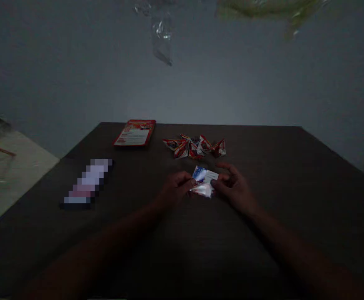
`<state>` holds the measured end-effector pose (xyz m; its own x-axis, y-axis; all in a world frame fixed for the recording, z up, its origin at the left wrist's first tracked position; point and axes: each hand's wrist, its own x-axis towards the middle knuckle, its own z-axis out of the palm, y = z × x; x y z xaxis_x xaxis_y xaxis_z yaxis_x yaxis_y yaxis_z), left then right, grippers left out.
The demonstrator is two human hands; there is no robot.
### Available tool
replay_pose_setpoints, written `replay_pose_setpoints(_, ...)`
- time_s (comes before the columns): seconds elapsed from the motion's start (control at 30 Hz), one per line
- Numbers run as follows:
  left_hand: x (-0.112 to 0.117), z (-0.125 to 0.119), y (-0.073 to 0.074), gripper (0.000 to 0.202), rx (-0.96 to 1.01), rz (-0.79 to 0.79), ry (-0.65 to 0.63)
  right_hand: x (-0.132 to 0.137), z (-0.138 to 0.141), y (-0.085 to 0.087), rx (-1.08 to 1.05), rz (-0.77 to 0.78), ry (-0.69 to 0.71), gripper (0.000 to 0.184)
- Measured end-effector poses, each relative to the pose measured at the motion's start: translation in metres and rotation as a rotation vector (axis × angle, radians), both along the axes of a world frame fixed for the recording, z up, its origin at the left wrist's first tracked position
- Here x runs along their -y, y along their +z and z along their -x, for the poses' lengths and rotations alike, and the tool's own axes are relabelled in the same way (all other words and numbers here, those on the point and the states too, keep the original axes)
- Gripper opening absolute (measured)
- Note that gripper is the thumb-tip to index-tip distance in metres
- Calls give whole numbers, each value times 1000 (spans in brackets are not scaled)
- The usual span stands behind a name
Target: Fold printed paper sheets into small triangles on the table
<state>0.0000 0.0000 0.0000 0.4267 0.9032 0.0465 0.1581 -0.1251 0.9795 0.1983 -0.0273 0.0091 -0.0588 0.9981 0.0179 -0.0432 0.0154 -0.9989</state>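
A small shiny wrapper, white with blue and red print, lies between both hands at the middle of a dark wooden table. My left hand pinches its left edge with fingers curled. My right hand pinches its right edge, its other fingers loosely bent above the table. Just behind the hands sits a heap of several folded red and white wrappers.
A flat red packet lies near the table's far edge, left of the heap. A blurred oblong thing lies at the left. A grey wall rises behind; pale floor shows at the left. Clear plastic hangs overhead.
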Motion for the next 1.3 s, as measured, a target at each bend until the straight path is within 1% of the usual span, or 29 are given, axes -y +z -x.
replay_pose_setpoints(0.1,2,1,3,24,-107,-118,13,-2,0,-1,-59,-27,-32,57)
replay_pose_setpoints(0.17,3,3,5,19,-147,-235,43,-3,-1,-2,-86,-26,-37,60)
replay_pose_setpoints(0.23,3,7,6,17,-168,-387,82,-4,-2,-3,-98,-14,-32,62)
replay_pose_setpoints(0.3,2,11,8,24,-218,-589,86,-5,-3,-4,-95,-2,-16,61)
replay_pose_setpoints(0.33,2,13,8,27,-265,-707,64,-5,-4,-6,-93,3,-5,61)
replay_pose_setpoints(0.4,1,16,10,32,-356,-888,-43,-6,-5,-8,-99,15,20,61)
replay_pose_setpoints(0.5,3,17,14,34,-465,-1044,-223,-7,-6,-11,-107,34,78,63)
replay_pose_setpoints(0.6,5,15,17,35,-530,-1099,-355,-8,-6,-13,-77,40,123,64)
replay_pose_setpoints(0.7,6,12,18,32,-563,-1081,-438,-7,-6,-15,-68,39,158,63)
replay_pose_setpoints(0.77,6,12,17,29,-554,-1046,-458,-7,-6,-16,-63,46,189,63)
replay_pose_setpoints(0.87,5,12,15,29,-519,-1025,-450,-7,-6,-18,-32,45,212,61)
replay_pose_setpoints(1.03,8,9,14,25,-515,-1065,-456,-6,-5,-20,80,19,222,61)
replay_pose_setpoints(1.13,9,7,13,22,-554,-1135,-469,-6,-7,-18,250,-82,232,51)
replay_pose_setpoints(1.23,10,5,12,20,-627,-1214,-486,-5,-11,-12,521,-272,242,37)
replay_pose_setpoints(1.3,10,4,11,19,-653,-1245,-495,-5,-14,-8,652,-394,257,35)
